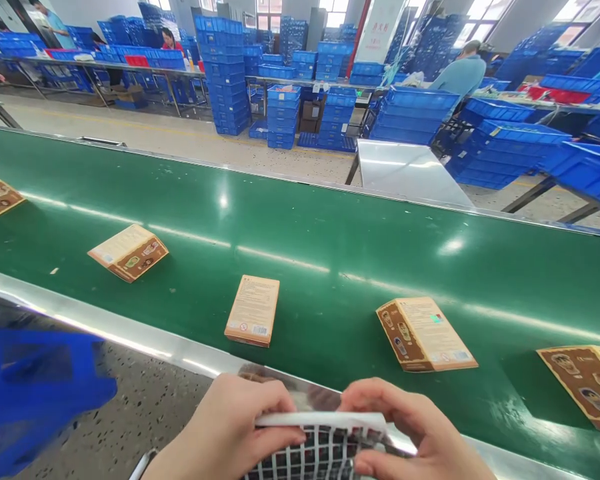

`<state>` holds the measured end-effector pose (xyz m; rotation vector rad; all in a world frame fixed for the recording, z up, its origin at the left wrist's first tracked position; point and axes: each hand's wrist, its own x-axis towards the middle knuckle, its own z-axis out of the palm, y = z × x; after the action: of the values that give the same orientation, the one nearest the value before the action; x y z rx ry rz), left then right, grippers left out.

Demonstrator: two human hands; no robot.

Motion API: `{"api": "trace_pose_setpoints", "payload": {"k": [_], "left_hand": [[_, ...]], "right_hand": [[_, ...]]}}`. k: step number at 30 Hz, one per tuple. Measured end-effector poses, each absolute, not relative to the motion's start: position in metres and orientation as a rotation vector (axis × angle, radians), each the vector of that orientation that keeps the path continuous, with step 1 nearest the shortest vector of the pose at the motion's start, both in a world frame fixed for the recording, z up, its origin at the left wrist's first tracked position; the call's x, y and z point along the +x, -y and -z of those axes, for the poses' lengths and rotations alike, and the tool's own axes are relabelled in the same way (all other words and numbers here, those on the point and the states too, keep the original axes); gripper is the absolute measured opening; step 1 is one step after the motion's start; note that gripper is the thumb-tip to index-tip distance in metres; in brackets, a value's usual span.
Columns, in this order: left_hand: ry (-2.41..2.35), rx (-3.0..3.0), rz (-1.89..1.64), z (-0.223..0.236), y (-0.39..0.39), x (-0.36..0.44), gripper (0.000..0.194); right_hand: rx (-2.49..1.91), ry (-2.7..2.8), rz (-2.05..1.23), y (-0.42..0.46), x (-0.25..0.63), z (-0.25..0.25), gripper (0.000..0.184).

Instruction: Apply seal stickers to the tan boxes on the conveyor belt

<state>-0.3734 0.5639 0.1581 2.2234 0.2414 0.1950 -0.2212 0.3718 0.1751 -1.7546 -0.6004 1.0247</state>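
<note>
My left hand (245, 423) pinches the left end of a thin, white-edged flat item (325, 419), thumb below and fingers above. Around its right end curls my right hand (405, 427), with the thumb low and the fingers at the top edge. What kind of item it is, I cannot make out. Black-and-white checked material (310, 453) shows beneath it, between my hands. Beyond them, on the green conveyor belt (320, 313), lies a closed-looking cream carton (253, 310). To its right rests a brown-and-cream carton (425, 333) with a slanted shape.
More cartons lie on the belt, one at the right edge (587, 383) and one further left (130, 253). A metal rail (180, 360) edges the belt. A blue plastic crate (40, 393) stands at lower left. Across the belt are a metal table (405, 170), stacked blue crates (225, 80) and seated people.
</note>
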Motion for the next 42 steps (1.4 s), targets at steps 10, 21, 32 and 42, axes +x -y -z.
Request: {"api": "trace_pose_setpoints", "payload": {"k": [10, 21, 32, 42], "left_hand": [[-0.279, 1.896, 0.291, -0.180, -0.574, -0.362, 0.025], [-0.198, 1.957, 0.407, -0.174, -0.576, -0.357, 0.046], [-0.210, 1.915, 0.385, -0.177, -0.580, -0.358, 0.038], [-0.190, 1.860, 0.386, -0.175, -0.583, -0.353, 0.032]], "right_hand": [[-1.854, 0.922, -0.916, -0.373, -0.214, -0.172, 0.026], [-1.878, 1.034, -1.005, -0.373, -0.208, -0.177, 0.007], [-1.927, 0.960, -1.040, -0.374, -0.209, -0.179, 0.025], [-1.897, 0.867, -1.046, -0.374, -0.214, -0.178, 0.025]]}}
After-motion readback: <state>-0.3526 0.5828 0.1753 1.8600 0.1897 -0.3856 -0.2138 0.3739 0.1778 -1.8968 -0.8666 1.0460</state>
